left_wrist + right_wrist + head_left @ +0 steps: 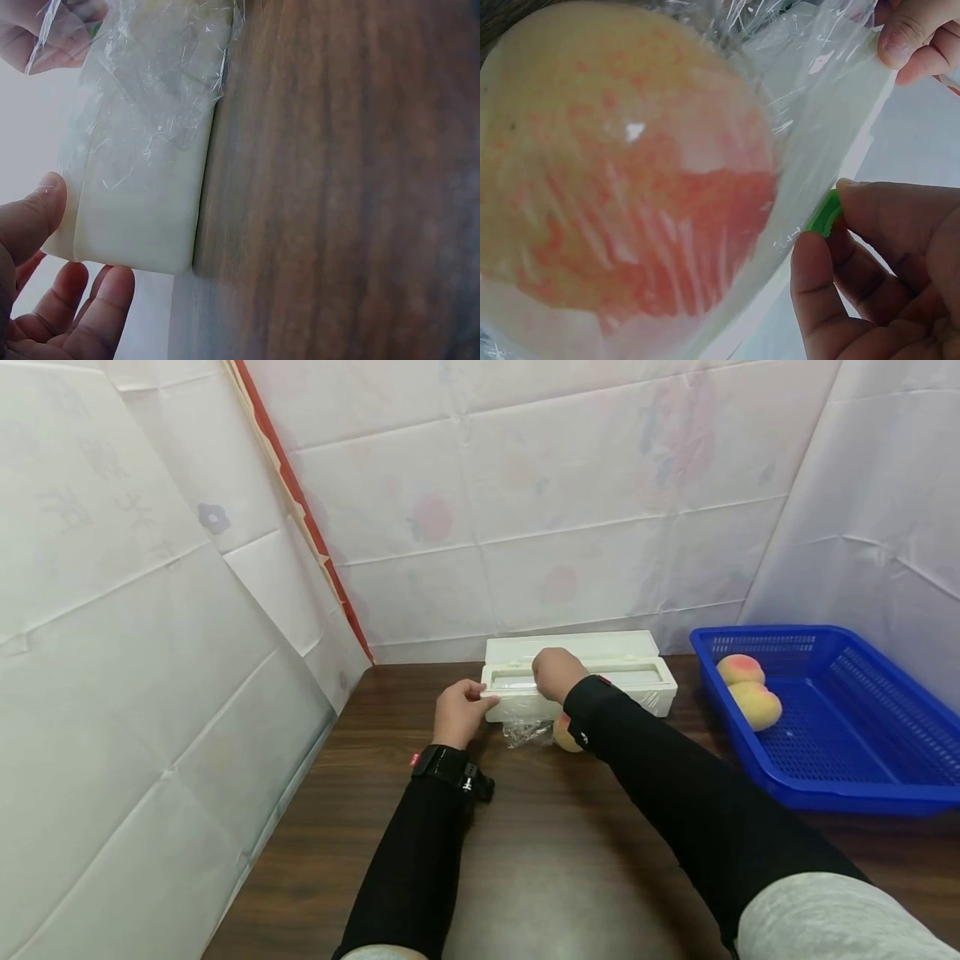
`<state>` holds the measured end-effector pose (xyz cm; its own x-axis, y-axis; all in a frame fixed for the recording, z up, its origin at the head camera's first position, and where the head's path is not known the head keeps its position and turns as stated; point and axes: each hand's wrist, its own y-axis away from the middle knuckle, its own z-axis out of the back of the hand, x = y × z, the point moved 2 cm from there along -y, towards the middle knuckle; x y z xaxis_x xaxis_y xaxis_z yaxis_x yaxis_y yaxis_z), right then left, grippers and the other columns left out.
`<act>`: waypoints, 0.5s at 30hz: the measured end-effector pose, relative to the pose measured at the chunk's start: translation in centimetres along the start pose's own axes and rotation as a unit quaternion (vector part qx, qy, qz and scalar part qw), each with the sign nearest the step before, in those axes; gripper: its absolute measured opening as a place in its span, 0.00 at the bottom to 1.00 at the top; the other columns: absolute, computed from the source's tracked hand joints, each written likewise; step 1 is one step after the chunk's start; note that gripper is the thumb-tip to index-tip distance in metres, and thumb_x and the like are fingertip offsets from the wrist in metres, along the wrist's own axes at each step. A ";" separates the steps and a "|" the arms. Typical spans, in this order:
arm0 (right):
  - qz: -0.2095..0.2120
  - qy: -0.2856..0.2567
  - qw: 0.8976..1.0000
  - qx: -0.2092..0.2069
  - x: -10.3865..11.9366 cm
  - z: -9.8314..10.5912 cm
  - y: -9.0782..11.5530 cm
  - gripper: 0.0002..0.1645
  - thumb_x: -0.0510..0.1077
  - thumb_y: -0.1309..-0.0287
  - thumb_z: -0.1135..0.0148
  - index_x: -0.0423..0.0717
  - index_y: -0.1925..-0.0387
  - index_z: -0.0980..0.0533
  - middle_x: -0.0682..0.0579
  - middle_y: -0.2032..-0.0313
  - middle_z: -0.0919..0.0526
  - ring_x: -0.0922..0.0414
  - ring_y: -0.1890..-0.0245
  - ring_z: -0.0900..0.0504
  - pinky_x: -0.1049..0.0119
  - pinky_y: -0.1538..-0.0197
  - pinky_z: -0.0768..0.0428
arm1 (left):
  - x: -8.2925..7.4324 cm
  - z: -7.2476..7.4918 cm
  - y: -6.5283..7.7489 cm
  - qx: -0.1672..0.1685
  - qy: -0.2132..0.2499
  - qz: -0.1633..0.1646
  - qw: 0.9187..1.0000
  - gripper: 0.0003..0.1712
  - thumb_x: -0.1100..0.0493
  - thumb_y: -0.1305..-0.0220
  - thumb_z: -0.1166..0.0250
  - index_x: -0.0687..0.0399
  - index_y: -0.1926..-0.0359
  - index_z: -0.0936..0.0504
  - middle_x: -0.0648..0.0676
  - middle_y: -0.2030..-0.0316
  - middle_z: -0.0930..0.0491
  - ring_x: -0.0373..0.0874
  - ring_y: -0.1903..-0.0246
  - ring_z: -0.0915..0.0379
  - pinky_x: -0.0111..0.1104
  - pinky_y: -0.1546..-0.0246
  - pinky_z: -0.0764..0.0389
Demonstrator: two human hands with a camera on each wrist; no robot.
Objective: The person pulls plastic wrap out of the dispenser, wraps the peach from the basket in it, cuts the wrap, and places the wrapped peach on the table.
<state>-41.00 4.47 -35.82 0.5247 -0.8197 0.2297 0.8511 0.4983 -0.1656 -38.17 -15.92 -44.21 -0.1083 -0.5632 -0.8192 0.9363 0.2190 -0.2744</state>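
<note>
Step in hand, my read: cutting film (528, 732) off the dispenser box (139, 214). Left hand (459, 714) is gripping the box's left end. Right hand (557, 675) is pinching a small green slider (825, 214) at the box edge (probably the cutter). Film is hanging over the near side and covering a peach (630, 180), which is sitting on the worktop (525, 843) just near of the box; can't tell if they're touching. Next move is calling for a full run of the slider with the box held firm, I'd say. Blue basket (862, 797) is standing at right, holding a far peach (740, 669) and a near peach (756, 705) by its left wall. Markings: left wristband (442, 764) is carrying small white marks and a red tag (416, 759), nothing legible. Wall sheeting (570, 485) is showing faint print, also unreadable. Not seeing any label on the box.
</note>
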 end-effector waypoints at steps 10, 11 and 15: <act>-0.004 0.001 1.000 -0.010 -0.6 0.3 0.5 0.31 0.24 0.37 0.53 0.54 0.87 0.46 0.56 0.81 0.52 0.57 0.75 0.53 0.61 0.67 0.46 | 0.2 0.0 0.0 -0.001 -0.001 -0.001 1.000 0.19 0.48 0.36 0.22 0.48 0.47 0.10 0.54 0.51 0.13 0.49 0.55 0.17 0.41 0.57 0.17; -0.004 0.001 1.000 -0.011 -0.7 0.3 0.5 0.30 0.24 0.37 0.53 0.54 0.87 0.47 0.56 0.81 0.52 0.57 0.75 0.53 0.61 0.66 0.46 | 0.2 0.0 0.0 -0.002 -0.002 -0.002 1.000 0.19 0.48 0.36 0.21 0.48 0.47 0.10 0.54 0.51 0.13 0.49 0.55 0.17 0.41 0.57 0.17; -0.008 0.002 1.000 -0.007 -1.3 0.0 0.4 0.30 0.24 0.37 0.53 0.54 0.86 0.47 0.56 0.81 0.52 0.57 0.75 0.53 0.61 0.66 0.46 | 0.3 -0.1 -0.1 -0.002 -0.004 -0.003 1.000 0.19 0.48 0.36 0.21 0.48 0.48 0.10 0.53 0.52 0.13 0.48 0.55 0.17 0.40 0.58 0.18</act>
<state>-41.39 5.76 -36.18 0.5113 -0.8284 0.2289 0.8587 0.4815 -0.1754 -38.31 -16.05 -44.45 -0.1116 -0.5704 -0.8137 0.9346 0.2180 -0.2810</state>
